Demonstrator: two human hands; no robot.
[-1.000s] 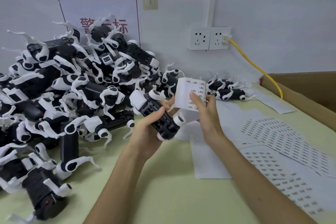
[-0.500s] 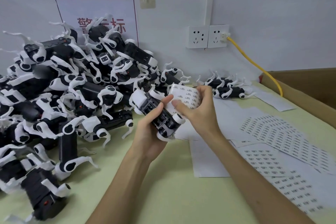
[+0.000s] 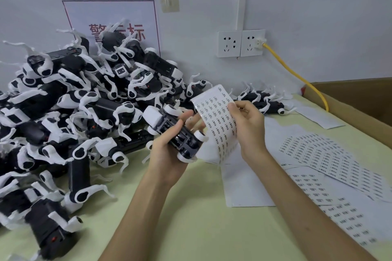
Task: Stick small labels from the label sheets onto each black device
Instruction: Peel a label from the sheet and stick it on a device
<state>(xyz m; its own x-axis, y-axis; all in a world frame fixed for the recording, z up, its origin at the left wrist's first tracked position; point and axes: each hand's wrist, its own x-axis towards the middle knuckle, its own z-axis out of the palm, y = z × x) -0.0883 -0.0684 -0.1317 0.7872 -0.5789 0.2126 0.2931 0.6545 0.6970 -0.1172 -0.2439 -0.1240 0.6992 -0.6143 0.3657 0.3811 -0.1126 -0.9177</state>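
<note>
My left hand [image 3: 169, 154] grips a black device [image 3: 176, 133] with white caps and wheels, held above the pale green table [image 3: 191, 229]. My right hand [image 3: 249, 129] pinches a curled label sheet [image 3: 218, 121] by its right edge, just right of the device; the sheet hangs down behind it. A big pile of black-and-white devices [image 3: 74, 112] fills the left side. Two more devices [image 3: 263, 101] lie by the wall. More label sheets [image 3: 328, 154] are spread on the table at right.
A cardboard box [image 3: 360, 99] stands at the far right edge. A yellow cable [image 3: 297, 76] runs from the wall sockets [image 3: 240, 43] down to the table. Blank backing paper [image 3: 244, 186] lies under my right forearm. A sign [image 3: 114, 25] hangs on the wall behind the pile.
The label sheet, bent small against the device half a second ago, now hangs long and unfolded from my right hand. My left hand still holds the same device.
</note>
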